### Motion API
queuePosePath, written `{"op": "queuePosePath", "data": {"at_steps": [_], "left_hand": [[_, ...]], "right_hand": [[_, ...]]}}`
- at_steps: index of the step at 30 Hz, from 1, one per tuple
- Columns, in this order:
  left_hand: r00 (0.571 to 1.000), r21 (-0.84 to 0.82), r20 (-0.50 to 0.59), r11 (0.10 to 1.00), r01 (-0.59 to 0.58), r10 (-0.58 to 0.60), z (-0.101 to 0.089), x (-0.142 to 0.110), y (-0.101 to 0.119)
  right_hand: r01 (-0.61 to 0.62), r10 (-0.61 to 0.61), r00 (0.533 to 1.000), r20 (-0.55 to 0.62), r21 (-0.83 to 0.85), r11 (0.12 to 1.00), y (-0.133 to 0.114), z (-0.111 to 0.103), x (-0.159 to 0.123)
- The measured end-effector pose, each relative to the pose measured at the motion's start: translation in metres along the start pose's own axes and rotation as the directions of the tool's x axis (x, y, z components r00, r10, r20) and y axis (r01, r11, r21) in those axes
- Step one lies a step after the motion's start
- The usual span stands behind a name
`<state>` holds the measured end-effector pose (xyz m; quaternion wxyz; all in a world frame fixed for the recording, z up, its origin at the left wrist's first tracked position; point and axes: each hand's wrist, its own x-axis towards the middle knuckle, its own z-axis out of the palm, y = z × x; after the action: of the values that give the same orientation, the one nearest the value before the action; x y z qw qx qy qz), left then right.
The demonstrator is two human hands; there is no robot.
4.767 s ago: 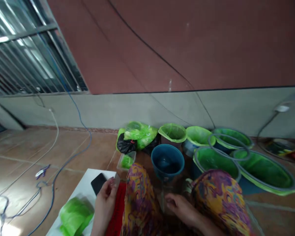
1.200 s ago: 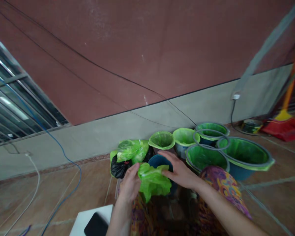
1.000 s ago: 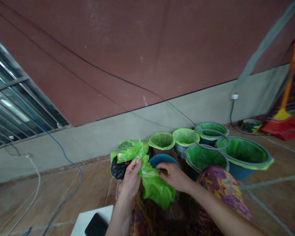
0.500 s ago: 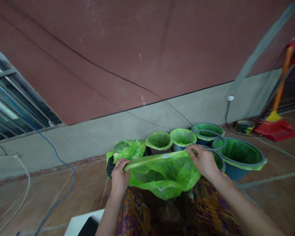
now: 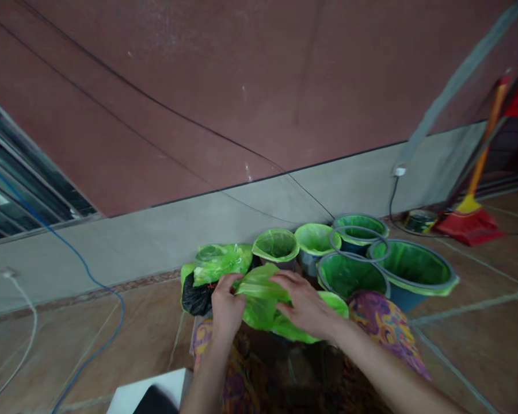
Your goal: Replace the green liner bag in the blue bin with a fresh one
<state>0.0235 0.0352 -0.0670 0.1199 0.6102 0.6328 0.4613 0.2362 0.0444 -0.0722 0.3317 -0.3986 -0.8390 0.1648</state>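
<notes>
A thin green plastic bag (image 5: 261, 313) is bunched between my hands, above my lap. My left hand (image 5: 228, 305) pinches its upper left edge between thumb and fingers. On the other side, my right hand (image 5: 304, 302) grips the gathered plastic, fingers curled over it. The bag's loose part spreads low and to the right under my right hand. Whatever lies beneath it is mostly hidden in shadow. Just beyond my hands stand a small bin (image 5: 276, 244) and a pale bin (image 5: 315, 238), both lined with green bags.
More lined bins, including a blue bin (image 5: 414, 270), stand on the right, with a loose grey ring (image 5: 358, 257) across their rims. A pile of green bags (image 5: 222, 261) lies left by the wall. A red broom (image 5: 472, 224), a blue cable (image 5: 99, 282) and a white box (image 5: 151, 391) lie around.
My hands have come closer together, the right one moving left. The bag, earlier stretched wide between them, is now bunched up. A lined bin at right has come into fuller view.
</notes>
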Motion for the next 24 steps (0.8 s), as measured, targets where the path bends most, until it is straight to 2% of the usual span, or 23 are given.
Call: {"op": "queuePosePath", "data": {"at_steps": [2,5,7,9,11,13,16,18,21,22,24], "left_hand": [[0.999,-0.032,0.027,0.998,-0.046,0.047,0.005,0.001,0.017],[0.993,-0.152,0.094,0.987,-0.053,0.068,0.006,-0.001,0.025],[0.977,-0.281,0.212,0.959,0.045,0.016,0.004,-0.005,0.021],[0.944,-0.425,0.329,0.889,0.171,-0.024,0.002,-0.011,0.015],[0.925,-0.527,0.379,0.817,0.235,-0.022,0.002,-0.015,0.012],[0.923,-0.547,0.384,0.804,0.235,-0.009,0.003,-0.017,0.011],[0.949,-0.389,0.316,0.913,0.126,0.003,0.007,-0.015,0.01],[0.983,-0.175,0.18,0.985,-0.014,0.045,0.01,-0.013,0.009],[0.984,0.079,-0.017,0.981,-0.175,0.177,0.014,-0.012,0.009],[0.974,0.112,-0.05,0.97,-0.215,0.222,0.016,-0.013,0.01],[0.949,0.137,-0.078,0.946,-0.293,0.305,0.02,-0.016,0.014]], "right_hand": [[-0.028,0.027,0.998,0.054,0.019,0.999,-0.02,0.012,0.015],[-0.115,0.113,0.992,0.053,0.037,0.993,-0.022,0.016,0.029],[-0.146,0.145,0.989,0.016,0.084,0.986,-0.014,0.01,0.032],[-0.173,0.176,0.984,-0.027,0.1,0.98,-0.004,0.002,0.033],[-0.2,0.205,0.977,-0.06,0.08,0.977,0.003,-0.005,0.034],[-0.223,0.226,0.97,-0.093,0.04,0.974,0.007,-0.009,0.033],[-0.247,0.241,0.965,-0.104,-0.044,0.968,0.008,-0.012,0.027],[-0.228,0.225,0.973,-0.049,-0.07,0.971,0.006,-0.013,0.02],[-0.124,0.124,0.988,0.096,-0.006,0.992,-0.003,-0.017,0.009],[-0.086,0.083,0.989,0.118,0.018,0.996,-0.007,-0.018,0.007],[-0.023,0.021,0.996,0.091,0.021,1.0,-0.015,-0.02,0.008]]}}
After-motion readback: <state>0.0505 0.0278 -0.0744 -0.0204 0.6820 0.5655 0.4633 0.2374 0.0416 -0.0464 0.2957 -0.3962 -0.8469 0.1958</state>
